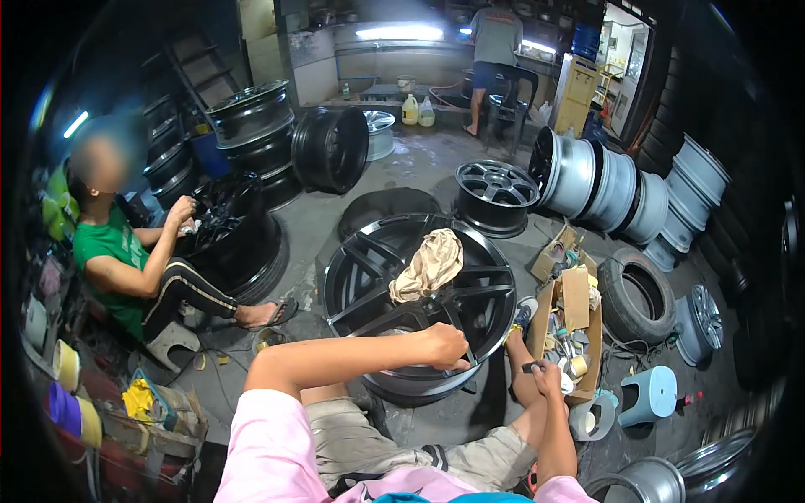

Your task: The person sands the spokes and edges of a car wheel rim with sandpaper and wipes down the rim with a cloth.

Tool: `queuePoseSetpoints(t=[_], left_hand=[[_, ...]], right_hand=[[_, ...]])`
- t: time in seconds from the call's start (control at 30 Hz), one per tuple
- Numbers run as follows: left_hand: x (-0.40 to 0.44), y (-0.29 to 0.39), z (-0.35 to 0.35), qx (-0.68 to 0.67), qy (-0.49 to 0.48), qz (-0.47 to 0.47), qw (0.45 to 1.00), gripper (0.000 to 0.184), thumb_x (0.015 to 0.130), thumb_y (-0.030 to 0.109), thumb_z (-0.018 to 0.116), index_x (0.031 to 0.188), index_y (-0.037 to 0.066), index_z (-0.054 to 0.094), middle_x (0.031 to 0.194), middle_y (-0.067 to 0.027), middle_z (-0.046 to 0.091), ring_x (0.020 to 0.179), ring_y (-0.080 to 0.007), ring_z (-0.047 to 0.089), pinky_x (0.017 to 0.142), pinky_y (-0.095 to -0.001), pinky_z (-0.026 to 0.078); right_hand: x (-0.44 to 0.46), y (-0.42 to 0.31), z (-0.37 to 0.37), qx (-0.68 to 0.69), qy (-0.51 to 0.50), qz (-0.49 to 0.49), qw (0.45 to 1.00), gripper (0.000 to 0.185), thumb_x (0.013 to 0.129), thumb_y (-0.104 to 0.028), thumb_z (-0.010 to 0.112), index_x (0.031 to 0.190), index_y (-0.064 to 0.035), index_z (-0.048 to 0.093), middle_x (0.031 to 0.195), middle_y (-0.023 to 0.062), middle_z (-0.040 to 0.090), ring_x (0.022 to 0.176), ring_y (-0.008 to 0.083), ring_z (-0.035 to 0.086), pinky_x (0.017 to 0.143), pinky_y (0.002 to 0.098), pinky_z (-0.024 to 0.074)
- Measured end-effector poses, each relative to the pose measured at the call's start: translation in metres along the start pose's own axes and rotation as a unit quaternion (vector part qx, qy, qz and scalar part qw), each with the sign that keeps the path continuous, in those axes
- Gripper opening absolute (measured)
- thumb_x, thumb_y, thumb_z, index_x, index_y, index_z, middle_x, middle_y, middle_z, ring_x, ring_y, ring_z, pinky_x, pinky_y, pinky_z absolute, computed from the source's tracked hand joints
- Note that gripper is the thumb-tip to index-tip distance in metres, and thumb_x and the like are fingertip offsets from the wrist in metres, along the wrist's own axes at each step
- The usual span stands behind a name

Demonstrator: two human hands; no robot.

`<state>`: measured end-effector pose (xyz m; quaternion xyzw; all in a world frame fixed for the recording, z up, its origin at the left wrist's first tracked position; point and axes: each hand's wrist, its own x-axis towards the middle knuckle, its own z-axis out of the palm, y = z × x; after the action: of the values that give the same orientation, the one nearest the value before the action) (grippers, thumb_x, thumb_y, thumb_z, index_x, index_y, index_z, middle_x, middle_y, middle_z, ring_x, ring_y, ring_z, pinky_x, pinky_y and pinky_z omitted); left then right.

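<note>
A black spoked car wheel rim (pixel 501 329) lies face up in front of my knees. Across its upper spokes sits a crumpled beige cloth (pixel 429 265). My left hand (pixel 444 345) is closed low over the rim's near spokes; its curled fingers hide whatever they grip. To the right of the rim, my right hand (pixel 547 379) is closed around a small dark object (pixel 531 367), too small to name. Just beyond that hand stands an open cardboard box (pixel 594 352) of tools, tape and loose supplies.
Left, a seated person in a green shirt (pixel 109 251) works at another black wheel (pixel 251 260). A silver-faced wheel (pixel 497 186), a tire (pixel 637 295) and a blue stool (pixel 647 394) surround the right side. Another person (pixel 496 42) stands at the back.
</note>
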<state>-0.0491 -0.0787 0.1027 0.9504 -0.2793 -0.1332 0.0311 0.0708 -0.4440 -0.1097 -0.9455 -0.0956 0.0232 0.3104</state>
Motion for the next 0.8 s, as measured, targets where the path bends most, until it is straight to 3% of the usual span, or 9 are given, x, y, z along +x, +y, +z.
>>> queuePoseSetpoints(t=[0.07,0.23,0.3,0.37,0.47,0.6,0.63,0.8], left_hand=[[0.001,-0.005,0.01,0.011,-0.014,-0.02,1.0,0.065,0.098,0.059,0.059,0.087,-0.001,0.079,0.086,-0.0233,0.076,0.087,-0.0417,0.076,0.076,-0.0495,0.062],[0.0,-0.018,0.025,0.017,-0.033,-0.03,0.999,0.067,0.098,0.062,0.056,0.089,-0.001,0.079,0.089,-0.0233,0.077,0.09,-0.0416,0.076,0.077,-0.0489,0.062],[-0.001,-0.022,0.028,0.021,-0.031,-0.034,0.999,0.068,0.099,0.062,0.056,0.09,-0.001,0.079,0.09,-0.023,0.077,0.09,-0.0416,0.076,0.078,-0.0488,0.061],[-0.002,-0.026,0.025,0.015,-0.046,-0.052,0.997,0.077,0.103,0.064,0.047,0.086,-0.005,0.078,0.095,-0.0257,0.075,0.098,-0.0417,0.073,0.084,-0.0502,0.06],[-0.001,-0.035,0.027,0.027,-0.043,-0.079,0.996,0.078,0.102,0.066,0.045,0.087,-0.003,0.079,0.1,-0.0241,0.075,0.104,-0.0404,0.072,0.086,-0.0501,0.059],[0.003,-0.054,0.037,0.048,-0.015,-0.094,0.994,0.074,0.101,0.067,0.048,0.094,0.002,0.081,0.098,-0.0216,0.077,0.1,-0.0394,0.075,0.085,-0.0501,0.06],[0.003,-0.059,0.038,0.038,-0.011,-0.092,0.995,0.079,0.102,0.067,0.044,0.087,-0.002,0.079,0.102,-0.0236,0.074,0.103,-0.0401,0.072,0.085,-0.0497,0.06],[0.003,-0.058,0.041,0.046,-0.011,-0.093,0.995,0.079,0.102,0.067,0.044,0.086,-0.002,0.079,0.101,-0.0234,0.074,0.102,-0.0395,0.072,0.084,-0.0492,0.06]], right_hand=[[0.0,0.0,0.001,0.004,0.005,-0.004,1.0,0.034,0.086,-0.027,0.071,0.106,0.0003,0.077,0.09,0.0244,0.075,0.086,0.0379,0.074,0.079,0.0447,0.0569],[0.002,0.006,0.005,-0.002,0.012,-0.014,1.0,0.034,0.086,-0.027,0.071,0.106,-0.0003,0.077,0.09,0.024,0.075,0.084,0.0373,0.074,0.079,0.0445,0.0568],[0.002,0.003,0.002,0.0,-0.013,0.012,1.0,0.034,0.088,-0.027,0.07,0.103,0.0035,0.075,0.096,0.0297,0.073,0.095,0.0463,0.071,0.086,0.0512,0.0548],[0.001,0.0,0.001,-0.002,-0.012,0.01,1.0,0.035,0.088,-0.027,0.07,0.104,0.0032,0.075,0.096,0.0299,0.073,0.096,0.0466,0.071,0.086,0.0516,0.0546],[0.0,-0.001,0.0,-0.007,-0.009,0.004,1.0,0.035,0.088,-0.028,0.07,0.104,0.003,0.075,0.096,0.0301,0.073,0.096,0.0467,0.071,0.085,0.0519,0.0543],[-0.001,-0.003,-0.002,-0.001,-0.011,0.007,1.0,0.034,0.088,-0.028,0.071,0.101,0.0034,0.074,0.093,0.0294,0.072,0.092,0.0459,0.071,0.083,0.0517,0.0538],[-0.001,-0.002,-0.002,-0.001,-0.011,0.008,1.0,0.034,0.088,-0.028,0.071,0.101,0.0034,0.074,0.093,0.0294,0.072,0.092,0.0459,0.071,0.083,0.0517,0.0538],[0.003,0.005,0.003,-0.007,-0.001,0.003,1.0,0.033,0.087,-0.027,0.071,0.098,0.0037,0.073,0.09,0.0283,0.072,0.088,0.0454,0.071,0.08,0.0513,0.0539]])
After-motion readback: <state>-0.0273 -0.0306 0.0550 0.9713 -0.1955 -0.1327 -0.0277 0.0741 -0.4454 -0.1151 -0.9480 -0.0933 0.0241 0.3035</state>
